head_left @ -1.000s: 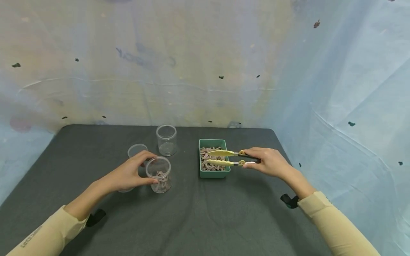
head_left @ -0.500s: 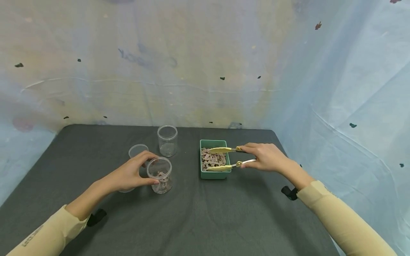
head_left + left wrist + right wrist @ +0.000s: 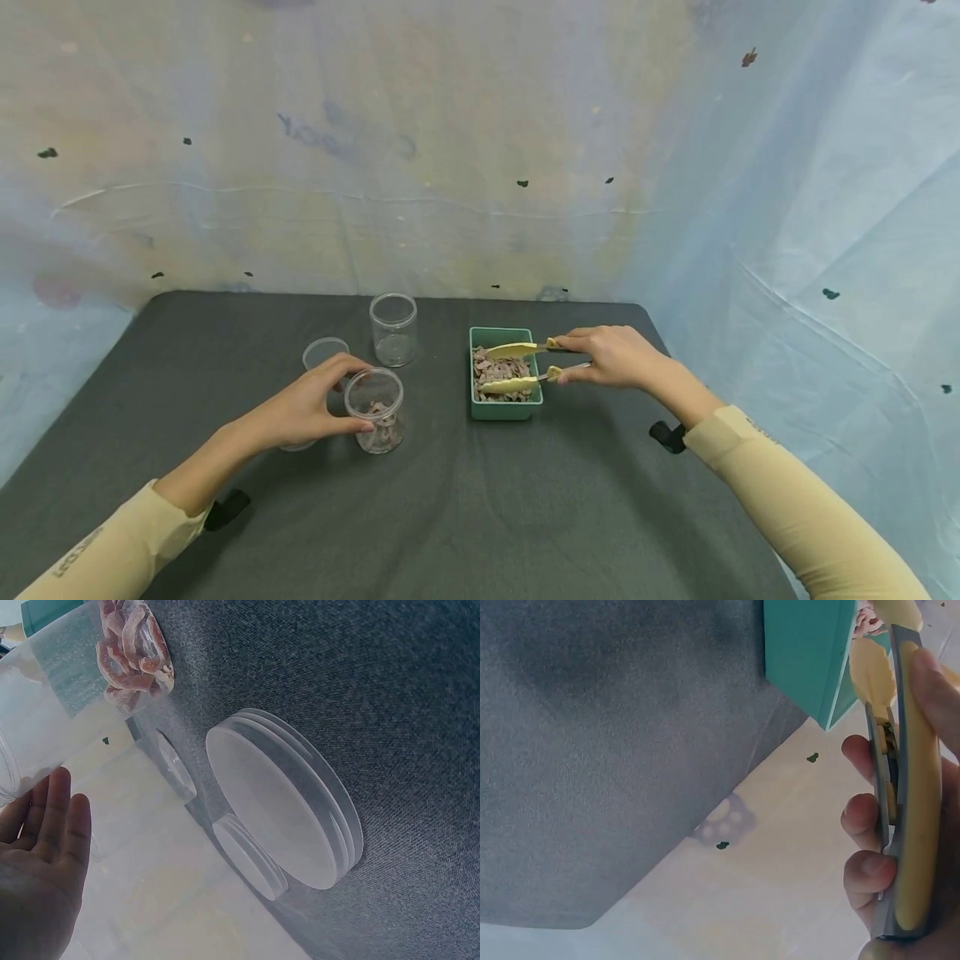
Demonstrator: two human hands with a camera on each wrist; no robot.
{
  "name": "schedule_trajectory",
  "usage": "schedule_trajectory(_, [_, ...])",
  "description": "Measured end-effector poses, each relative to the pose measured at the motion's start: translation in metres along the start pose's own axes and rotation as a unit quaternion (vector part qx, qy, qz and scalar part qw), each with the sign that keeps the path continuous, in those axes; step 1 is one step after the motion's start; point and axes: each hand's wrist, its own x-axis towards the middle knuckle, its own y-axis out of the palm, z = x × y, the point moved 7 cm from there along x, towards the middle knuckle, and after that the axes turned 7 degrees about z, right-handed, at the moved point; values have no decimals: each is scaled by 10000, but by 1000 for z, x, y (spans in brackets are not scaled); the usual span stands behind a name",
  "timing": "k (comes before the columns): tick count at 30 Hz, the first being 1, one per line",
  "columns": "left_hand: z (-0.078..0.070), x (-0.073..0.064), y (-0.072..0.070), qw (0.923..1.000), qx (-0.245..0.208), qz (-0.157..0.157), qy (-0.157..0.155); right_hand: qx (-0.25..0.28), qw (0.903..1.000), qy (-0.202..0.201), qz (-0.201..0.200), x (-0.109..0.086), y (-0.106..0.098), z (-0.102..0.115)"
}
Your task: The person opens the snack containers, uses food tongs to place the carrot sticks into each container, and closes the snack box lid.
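My left hand grips a clear plastic jar from its left side, thumb at the near side and fingers behind. Pinkish-brown strips that look like raw meat lie in the jar's bottom. In my right hand are metal tongs with yellow grips and yellow scalloped tips. Those tips point left over a green rectangular container and stand apart, among more of the strips. The right wrist view shows my thumb and fingers curled around the tongs' handles.
A second clear jar stands behind the held one, with no strips in it. Round clear lids lie on the dark cloth-covered table left of the jars, partly behind my left hand. Patterned sheeting hangs behind the table.
The tongs' tips have spread wider over the strips, then drawn slightly closer together. My right hand has shifted a little left and away from me. My left hand and the jar have stayed put.
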Motion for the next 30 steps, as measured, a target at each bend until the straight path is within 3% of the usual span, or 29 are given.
schedule_trajectory(9, [0,0,1,10000,38,4,-17,-138,9997,-55,-177,-1,-1,0])
schedule_trajectory(22, [-1,1,0,10000,55,29,20,-682,9876,-797,-1169,-15,-6,21])
schedule_trajectory(30, [-1,0,0,10000,31,-7,34,-530,9843,-725,-1520,-23,0,20])
